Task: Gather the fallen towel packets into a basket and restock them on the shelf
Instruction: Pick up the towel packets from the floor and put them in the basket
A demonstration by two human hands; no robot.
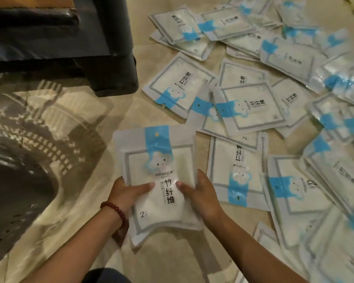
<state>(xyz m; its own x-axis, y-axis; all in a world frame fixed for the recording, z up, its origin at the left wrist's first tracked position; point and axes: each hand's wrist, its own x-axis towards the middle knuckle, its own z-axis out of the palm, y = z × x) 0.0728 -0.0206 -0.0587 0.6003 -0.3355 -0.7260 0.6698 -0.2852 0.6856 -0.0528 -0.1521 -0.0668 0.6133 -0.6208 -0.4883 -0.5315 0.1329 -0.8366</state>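
So both hands are on one towel packet (pixel 151 152) here. The left hand (pixel 127 193) grips its left edge and the right hand (pixel 200 193) grips the right edge. Each has its thumb pressed flat on the front, with the fingers tucked round behind, so it's a proper two-handed hold on the lower half of the pack. The packet faces up at the camera, with the blue band and the little cloud face at the far end and the "2" down near the wrists. I can't tell if its bottom edge touches the floor (pixel 127 113) or hangs just above it.

There's a red bead bracelet (pixel 116 209) on the left wrist.

The basket (pixel 35 144) is off to the left of the held pack. It's dark with slotted sides and pretty blurry, and I can't make out anything inside it.

To the right and further out, the loose packets (pixel 251 107) are scattered all over the beige floor. They overlap each other at every angle, most with the printed side up, and some sit just beside the right hand.

A dark unit (pixel 70 50) stands on the floor at the top left, behind the basket.
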